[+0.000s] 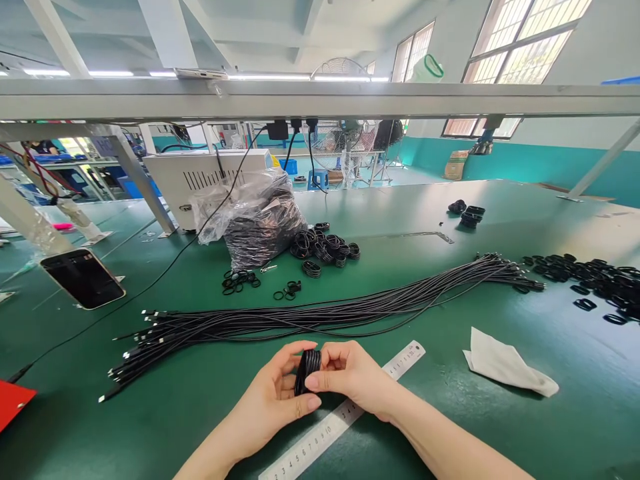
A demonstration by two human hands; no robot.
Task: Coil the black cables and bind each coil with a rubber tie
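Observation:
Between my two hands is a small coil of black cable (307, 371), held above the green table. My left hand (274, 393) closes round its left side, with the thumb below and the fingers behind. My right hand (350, 377) pinches the coil's right side between thumb and fingers. Under my right hand a steel ruler (320, 437) lies slanted on the table. Beyond both hands, a long bundle of straight black cables (320, 319) stretches across the table, with metal plug ends at the left.
Coiled cables (327, 247) are piled by a plastic bag (265, 223). Many black rings (600, 277) lie at the right, near a white cloth (510, 363). A phone (83, 279) leans at the left; a red object (15, 403) sits at the left edge.

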